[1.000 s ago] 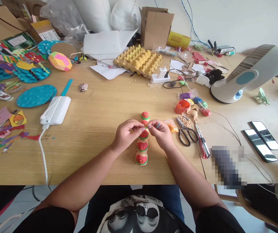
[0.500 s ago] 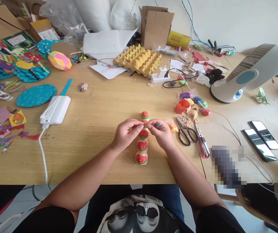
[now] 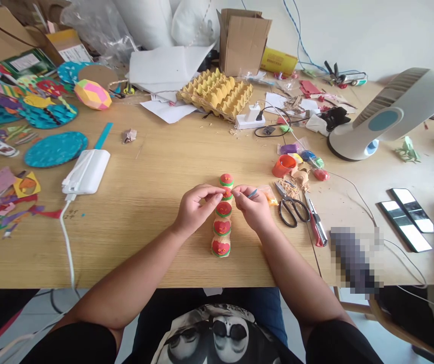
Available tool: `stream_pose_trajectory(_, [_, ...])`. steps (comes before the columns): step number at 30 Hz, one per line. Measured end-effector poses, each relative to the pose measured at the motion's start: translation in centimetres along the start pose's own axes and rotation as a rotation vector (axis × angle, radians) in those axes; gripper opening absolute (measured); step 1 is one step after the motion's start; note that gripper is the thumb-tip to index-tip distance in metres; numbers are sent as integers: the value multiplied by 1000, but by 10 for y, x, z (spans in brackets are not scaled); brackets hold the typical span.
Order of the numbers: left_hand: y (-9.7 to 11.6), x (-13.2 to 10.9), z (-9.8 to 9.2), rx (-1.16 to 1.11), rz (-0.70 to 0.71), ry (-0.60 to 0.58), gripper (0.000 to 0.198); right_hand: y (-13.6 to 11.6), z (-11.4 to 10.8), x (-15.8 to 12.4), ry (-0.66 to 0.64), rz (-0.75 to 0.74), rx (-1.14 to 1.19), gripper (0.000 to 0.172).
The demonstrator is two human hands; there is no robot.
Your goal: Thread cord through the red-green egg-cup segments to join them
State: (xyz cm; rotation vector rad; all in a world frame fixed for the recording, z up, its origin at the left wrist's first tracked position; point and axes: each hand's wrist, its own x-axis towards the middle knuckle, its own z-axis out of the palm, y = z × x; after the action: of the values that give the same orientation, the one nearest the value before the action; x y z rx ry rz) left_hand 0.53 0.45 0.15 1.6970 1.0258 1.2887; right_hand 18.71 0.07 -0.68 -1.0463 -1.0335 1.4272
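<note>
A row of painted egg-carton cups (image 3: 222, 226), red with green rims, lies on the wooden table (image 3: 156, 177) in front of me. Both hands meet over the second cup from the far end. My left hand (image 3: 196, 208) pinches that cup with thumb and fingertips. My right hand (image 3: 252, 206) touches it from the right and holds a thin blue stick between its fingers. The cup under my fingertips is mostly hidden.
Black scissors (image 3: 292, 207), a red utility knife (image 3: 316, 221), an orange cup (image 3: 284, 166) and clay bits lie right of my hands. A white power bank (image 3: 87, 172) with cable lies left. A yellow egg tray (image 3: 217, 93), cardboard box (image 3: 242, 43), fan (image 3: 391, 114) and two phones (image 3: 408, 217) stand farther off.
My hands have shifted slightly away from me along the row of cups. The blue stick in my right hand now points more to the right.
</note>
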Motion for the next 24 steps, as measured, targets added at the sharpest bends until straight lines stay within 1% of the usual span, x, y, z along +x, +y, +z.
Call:
stream_pose_trajectory(4, [-2,-1,1,0,10,-18,15,2,-1,1,-11,3,-10,38])
stream_pose_trajectory(9, [-5,-2,3,31,58,-48,15,-2,3,-1,-15,24,-20,40])
stream_pose_trajectory(18, [-8,-1,2,85,143,-23,8,-5,10,-6,-56,27,-28,40])
stream_pose_trajectory(24, [-7,1,-1,100,118,25,6,-6,7,-4,-52,68,-22,42])
